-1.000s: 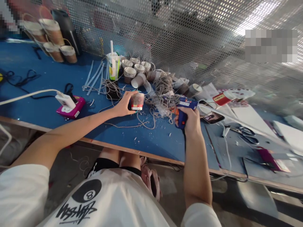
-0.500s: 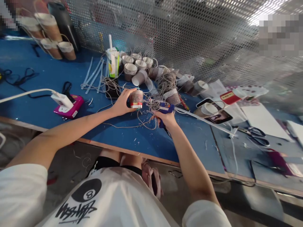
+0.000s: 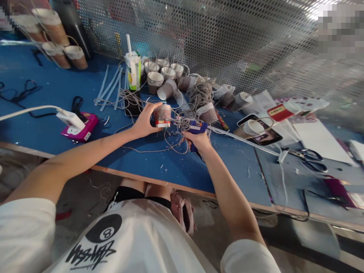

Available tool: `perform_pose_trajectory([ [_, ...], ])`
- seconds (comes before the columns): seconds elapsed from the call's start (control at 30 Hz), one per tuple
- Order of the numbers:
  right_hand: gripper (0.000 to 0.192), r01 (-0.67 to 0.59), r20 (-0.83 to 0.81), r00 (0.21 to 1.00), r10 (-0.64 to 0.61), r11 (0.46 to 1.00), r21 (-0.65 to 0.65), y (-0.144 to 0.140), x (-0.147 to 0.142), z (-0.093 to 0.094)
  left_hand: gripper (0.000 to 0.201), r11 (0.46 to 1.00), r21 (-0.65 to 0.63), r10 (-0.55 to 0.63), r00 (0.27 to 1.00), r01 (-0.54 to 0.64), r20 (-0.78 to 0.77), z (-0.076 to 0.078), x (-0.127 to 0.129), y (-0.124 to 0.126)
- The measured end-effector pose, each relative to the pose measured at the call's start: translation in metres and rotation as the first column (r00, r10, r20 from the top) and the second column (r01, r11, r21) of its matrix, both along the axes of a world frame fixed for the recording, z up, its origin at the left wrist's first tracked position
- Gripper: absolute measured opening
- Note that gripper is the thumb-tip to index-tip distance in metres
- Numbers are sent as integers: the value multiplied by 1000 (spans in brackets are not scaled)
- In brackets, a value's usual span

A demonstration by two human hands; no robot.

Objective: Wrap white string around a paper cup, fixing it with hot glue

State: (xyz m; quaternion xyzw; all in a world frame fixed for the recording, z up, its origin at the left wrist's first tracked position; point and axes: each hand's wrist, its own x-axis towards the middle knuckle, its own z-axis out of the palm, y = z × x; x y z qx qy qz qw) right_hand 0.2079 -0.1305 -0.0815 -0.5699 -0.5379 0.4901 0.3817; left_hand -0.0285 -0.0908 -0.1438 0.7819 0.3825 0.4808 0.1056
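Between the thumb and fingers of my left hand is a paper cup, partly wrapped in grey-brown cord, with a red and white band still showing. My right hand grips a blue glue gun, its nozzle end toward the cup. A long clear glue stick sticks out of the gun's back, to the right. Loose grey cord loops over the blue table below the two hands. A tangled cord pile lies just beyond them.
Several cord-wrapped cups stand behind my hands, beside a drink carton and spare glue sticks. A pink power socket is at left. Rightward lie a phone and scissors. A perforated metal screen rises behind.
The view has shifted slightly. Both hands keep their holds on the cup and the glue gun, and the gun stays close to the cup's right side.
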Motion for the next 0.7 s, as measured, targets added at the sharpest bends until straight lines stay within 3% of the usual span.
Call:
perform_pose_trajectory([
  [0.7,12,40,7,999,-40,999,-33,0,-2,4,84,1000,-6,-6,999,6,33,0,0,0],
])
